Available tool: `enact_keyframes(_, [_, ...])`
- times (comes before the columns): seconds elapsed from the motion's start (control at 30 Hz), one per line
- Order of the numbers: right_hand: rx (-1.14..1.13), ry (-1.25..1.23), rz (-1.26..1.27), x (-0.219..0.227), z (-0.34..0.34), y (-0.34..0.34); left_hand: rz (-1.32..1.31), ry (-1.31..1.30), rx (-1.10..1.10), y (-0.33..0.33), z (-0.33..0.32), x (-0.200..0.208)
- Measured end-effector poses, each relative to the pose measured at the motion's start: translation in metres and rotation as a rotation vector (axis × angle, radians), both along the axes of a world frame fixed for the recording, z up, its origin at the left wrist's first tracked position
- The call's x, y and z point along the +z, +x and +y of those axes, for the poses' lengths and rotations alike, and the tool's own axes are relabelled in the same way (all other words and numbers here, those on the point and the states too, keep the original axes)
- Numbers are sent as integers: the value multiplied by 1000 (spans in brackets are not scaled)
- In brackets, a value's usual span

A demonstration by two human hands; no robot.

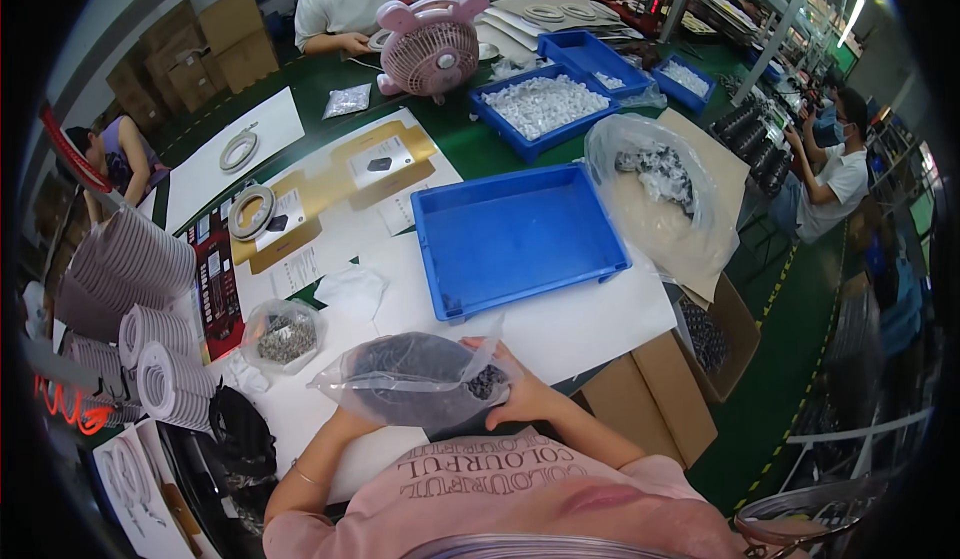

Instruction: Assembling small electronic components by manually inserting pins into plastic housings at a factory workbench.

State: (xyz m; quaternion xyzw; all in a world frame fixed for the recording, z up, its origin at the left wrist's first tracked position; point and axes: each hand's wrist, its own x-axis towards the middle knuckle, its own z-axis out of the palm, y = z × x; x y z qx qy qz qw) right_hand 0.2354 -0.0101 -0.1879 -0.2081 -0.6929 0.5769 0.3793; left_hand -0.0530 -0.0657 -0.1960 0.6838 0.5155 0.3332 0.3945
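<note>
A clear plastic bag (400, 374) with small dark parts (486, 383) gathered at its right end is held up in front of my chest. My right hand (515, 391) grips that right end, thumb and fingers around the plastic near its mouth. Under the bag's left part, my left hand (358, 421) holds it from below, its fingers mostly hidden behind the plastic. Just beyond the bag stands a blue plastic tray (520, 244) with nothing in it. Left of the bag sits a smaller clear bag of small metal parts (287, 337).
A large open bag of white and dark parts (655, 179) lies right of the tray. Blue trays of white pieces (545, 109) and a pink fan (430, 49) stand farther back. Coiled light cables (175, 384) are stacked left. An open carton (650, 399) is at right. Co-workers sit around.
</note>
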Motion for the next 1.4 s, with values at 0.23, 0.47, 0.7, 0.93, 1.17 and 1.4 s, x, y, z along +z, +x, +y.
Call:
enact_keyframes(0.23, [-7, -81, -126, 17, -5, -5, 105, -106, -134, -11, -1, -12])
enact_keyframes(0.47, [-3, -83, -124, 18, -3, -6, -435, 131, 77, 23, 10, 19])
enact_keyframes(0.7, [34, -191, -101, 8, -4, -10, -202, -13, 98, 24, 9, 36])
enact_keyframes(0.93, [79, -495, -158, 34, 0, -21, 205, 177, 132, 11, 13, 119])
enact_keyframes(1.17, [111, -862, 447, 43, 15, -68, 632, 28, 42, 18, 65, 198])
enact_keyframes(1.4, [253, -1039, 825, 63, 29, -82, 855, -68, -55, 33, 110, 232])
